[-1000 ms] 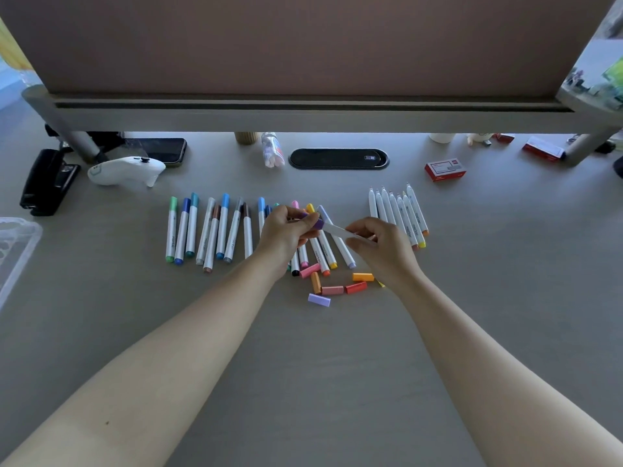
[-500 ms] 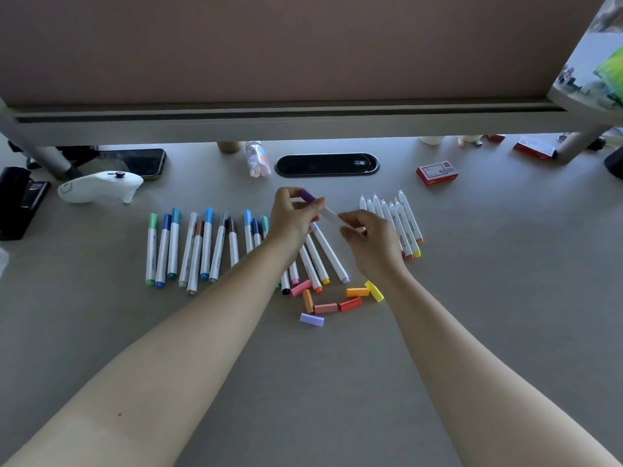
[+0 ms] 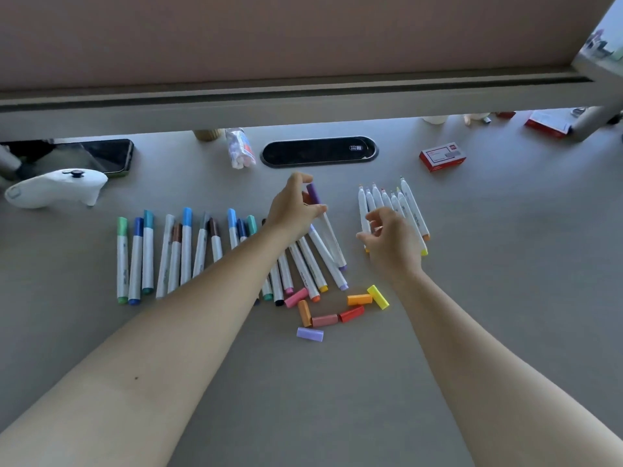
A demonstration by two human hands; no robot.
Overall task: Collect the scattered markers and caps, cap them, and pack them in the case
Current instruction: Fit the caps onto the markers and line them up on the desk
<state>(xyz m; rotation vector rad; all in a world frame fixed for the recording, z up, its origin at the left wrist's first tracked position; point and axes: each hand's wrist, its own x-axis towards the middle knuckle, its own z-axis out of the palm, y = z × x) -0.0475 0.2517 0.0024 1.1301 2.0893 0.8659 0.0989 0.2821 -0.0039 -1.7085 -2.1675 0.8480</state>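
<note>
Change: a second before, I had both hands on the purple marker [image 3: 318,210]; by this frame my right hand [image 3: 391,244] had let go and drawn back toward the uncapped group, and only my left hand [image 3: 295,210] gripped it.
Controller: a white one [image 3: 55,190] lay far left on the desk [image 3: 505,298], a dark phone [image 3: 104,156] just behind it.
Capped row: markers with green, blue, teal and brown caps [image 3: 168,254] lay side by side, left of my left arm.
Left hand: fingers curled round the purple marker near its cap, which pointed away from me, its white barrel slanting down over the fanned pile.
Fanned pile: more capped markers [image 3: 310,267] lay beneath and beside my left wrist, touching one another.
Loose caps: pink, orange, red, yellow and lilac caps [image 3: 337,311] lay scattered just in front of the pile.
Right hand: hovered with fingers loosely curled, holding nothing, partly covering the uncapped markers.
Uncapped markers: white barrels [image 3: 409,210] lay packed together, tips pointing away.
Red box: it [image 3: 442,156] sat behind them, well apart.
Case: not in view.
</note>
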